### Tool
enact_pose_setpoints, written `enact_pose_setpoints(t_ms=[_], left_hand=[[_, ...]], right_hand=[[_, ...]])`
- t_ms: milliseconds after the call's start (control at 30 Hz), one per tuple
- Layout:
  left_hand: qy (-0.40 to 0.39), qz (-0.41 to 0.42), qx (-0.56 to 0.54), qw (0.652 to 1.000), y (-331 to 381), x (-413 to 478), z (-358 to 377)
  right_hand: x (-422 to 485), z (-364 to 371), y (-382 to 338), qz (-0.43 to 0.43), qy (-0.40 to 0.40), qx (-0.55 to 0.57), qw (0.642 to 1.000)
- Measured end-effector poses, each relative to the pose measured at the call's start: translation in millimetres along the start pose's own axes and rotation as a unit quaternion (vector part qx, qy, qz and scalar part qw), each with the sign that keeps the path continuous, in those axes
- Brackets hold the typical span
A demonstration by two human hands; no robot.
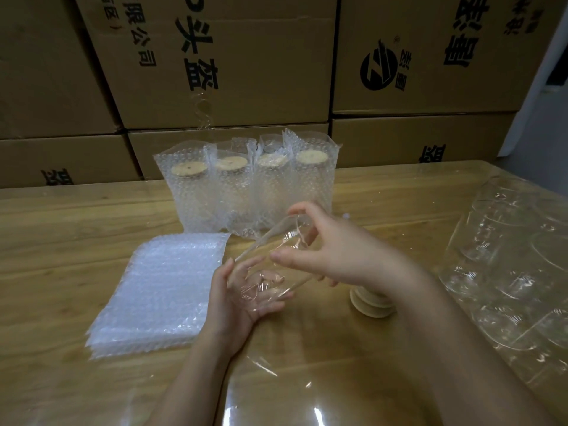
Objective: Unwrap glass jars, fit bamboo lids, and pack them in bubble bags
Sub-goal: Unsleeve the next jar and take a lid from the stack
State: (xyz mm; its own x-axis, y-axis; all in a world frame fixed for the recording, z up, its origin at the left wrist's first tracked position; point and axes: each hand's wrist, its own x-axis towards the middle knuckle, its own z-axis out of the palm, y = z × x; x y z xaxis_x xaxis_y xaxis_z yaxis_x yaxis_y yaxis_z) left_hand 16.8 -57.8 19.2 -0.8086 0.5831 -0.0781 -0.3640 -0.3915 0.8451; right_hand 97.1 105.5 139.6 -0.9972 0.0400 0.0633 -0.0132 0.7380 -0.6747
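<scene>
A clear glass jar (pixel 270 262) in thin plastic film lies tilted between my hands above the table. My left hand (pixel 236 299) cups its lower end from beneath. My right hand (pixel 332 247) pinches the clear wrap (pixel 292 226) at the jar's upper end. A small stack of bamboo lids (pixel 370 305) sits on the table, partly hidden under my right wrist. A flat stack of bubble bags (pixel 159 290) lies to the left. Several packed jars in bubble bags (pixel 246 186), lids on, stand in a row behind.
A pack of wrapped glass jars (pixel 510 265) lies at the right on the wooden table (pixel 61 241). Loose clear film (pixel 276 395) lies near the front edge. Stacked cardboard boxes (pixel 215 72) wall off the back.
</scene>
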Motion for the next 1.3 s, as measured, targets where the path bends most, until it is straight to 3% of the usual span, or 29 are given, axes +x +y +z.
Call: enact_pose_setpoints(t_ms=[233, 467, 800, 967, 1100, 1200, 1300], left_hand=[[-0.029, 0.023, -0.115, 0.993, 3.0, 2.5, -8.6], [-0.064, -0.052, -0.122, 0.989, -1.4, 1.9, -16.4], [0.004, -0.064, -0.106, 0.992, 0.4, 5.4, -14.2], [0.041, -0.026, -0.072, 0.996, 0.4, 6.0, -4.7], [0.076, 0.060, -0.022, 0.995, -1.7, 4.2, 3.7], [0.094, 0.130, -0.012, 0.987, -1.9, 0.4, 7.4], [0.113, 0.132, -0.013, 0.985, 0.2, -0.4, 6.7]], right_hand=[[-13.5, -0.6, -15.7, -0.120, -0.089, -0.152, 0.977], [-36.4, 1.5, -34.9, -0.218, -0.122, -0.227, 0.941], [-13.0, 8.9, -21.7, -0.126, -0.025, -0.217, 0.968], [5.7, 21.8, -10.4, 0.027, 0.078, -0.160, 0.984], [10.2, 19.4, 3.6, 0.123, 0.060, -0.105, 0.985], [11.6, 19.5, 6.2, 0.124, 0.056, -0.081, 0.987], [12.1, 22.2, 3.6, 0.081, 0.087, -0.077, 0.990]])
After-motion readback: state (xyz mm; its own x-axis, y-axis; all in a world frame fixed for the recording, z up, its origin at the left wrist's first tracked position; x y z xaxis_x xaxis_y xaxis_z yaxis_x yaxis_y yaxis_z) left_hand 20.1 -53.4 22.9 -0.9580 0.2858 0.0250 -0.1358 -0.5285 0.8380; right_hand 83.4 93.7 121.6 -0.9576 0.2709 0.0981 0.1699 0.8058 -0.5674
